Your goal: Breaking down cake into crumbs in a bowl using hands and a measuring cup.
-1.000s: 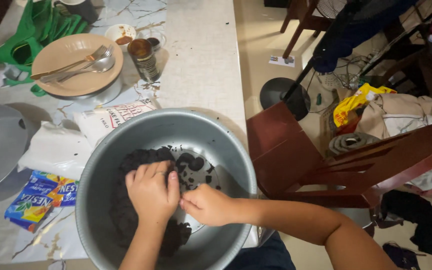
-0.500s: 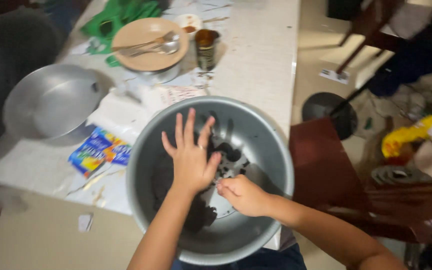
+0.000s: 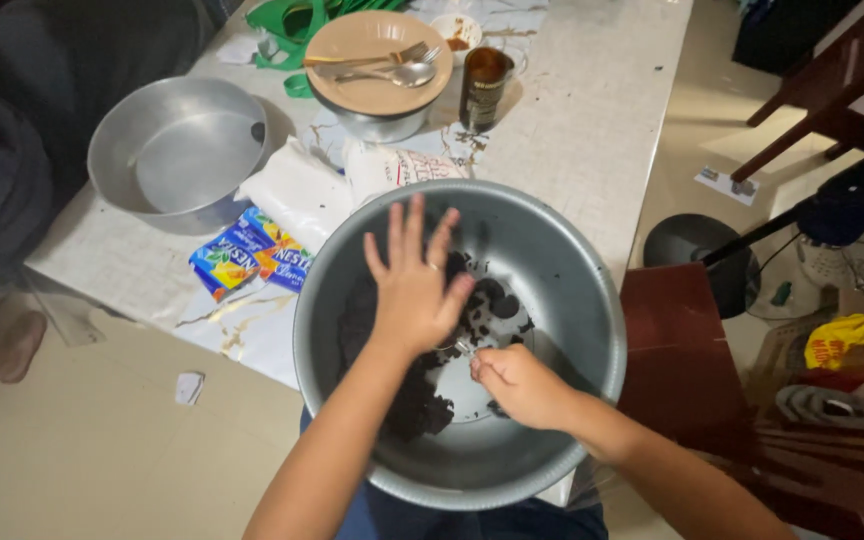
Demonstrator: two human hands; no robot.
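A large grey metal bowl [image 3: 562, 260] sits in front of me at the table's near edge, holding a dark crumbly mass [image 3: 407, 410] on its left and bottom. My left hand [image 3: 414, 285] hovers flat over the bowl with fingers spread, empty. My right hand [image 3: 517, 383] is inside the bowl, fingers pinched on a small metal utensil whose tip shows near the crumbs; most of the utensil is hidden.
On the table lie a round metal pan [image 3: 177, 150], white bags [image 3: 302, 195], coloured sachets [image 3: 247, 255], a tan plate with spoon and fork [image 3: 377, 50] on a bowl, and a brown jar [image 3: 484, 88]. A dark red chair [image 3: 682, 350] stands right.
My left hand lifted off the dark mass and opened flat with fingers spread. The view shifted, so the bowl now sits further right and lower in the frame.
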